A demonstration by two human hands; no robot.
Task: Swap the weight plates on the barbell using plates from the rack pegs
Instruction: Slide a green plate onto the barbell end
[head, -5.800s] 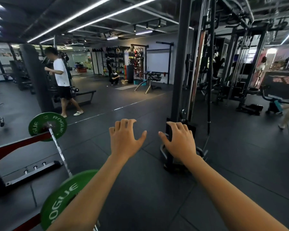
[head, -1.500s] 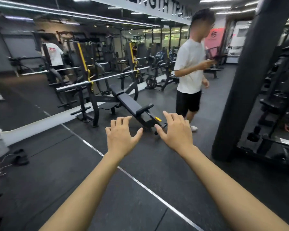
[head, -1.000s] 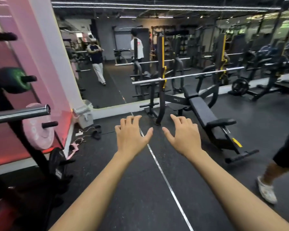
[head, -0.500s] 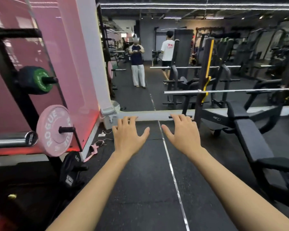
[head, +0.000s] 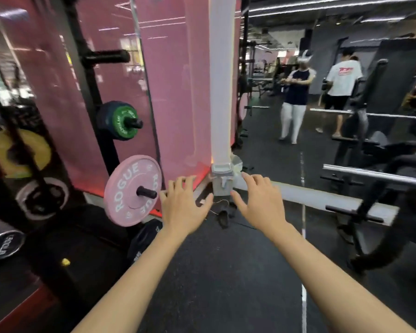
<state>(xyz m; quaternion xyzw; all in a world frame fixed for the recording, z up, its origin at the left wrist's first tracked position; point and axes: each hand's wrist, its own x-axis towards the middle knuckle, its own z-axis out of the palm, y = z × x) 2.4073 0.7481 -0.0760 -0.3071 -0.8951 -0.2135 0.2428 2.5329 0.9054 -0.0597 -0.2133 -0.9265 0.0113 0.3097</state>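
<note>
Both bare hands reach forward at frame centre, left hand (head: 183,207) and right hand (head: 262,203) with fingers spread, grasping nothing. Left of them, a smooth round pink weight plate (head: 132,189) lettered "ROGUE" sits on a black rack peg (head: 146,192); above it hangs a smaller green-faced disc plate (head: 124,121)

A dark rubber floor (head: 226,272) was seen, crossed by a thin white line (head: 303,236). A pink wall panel (head: 178,92) was set on the left, beside a white pillar (head: 222,80). A large mirror (head: 286,152) was mounted behind it, and linear ceiling lights (head: 322,7) were reflected there.
</note>
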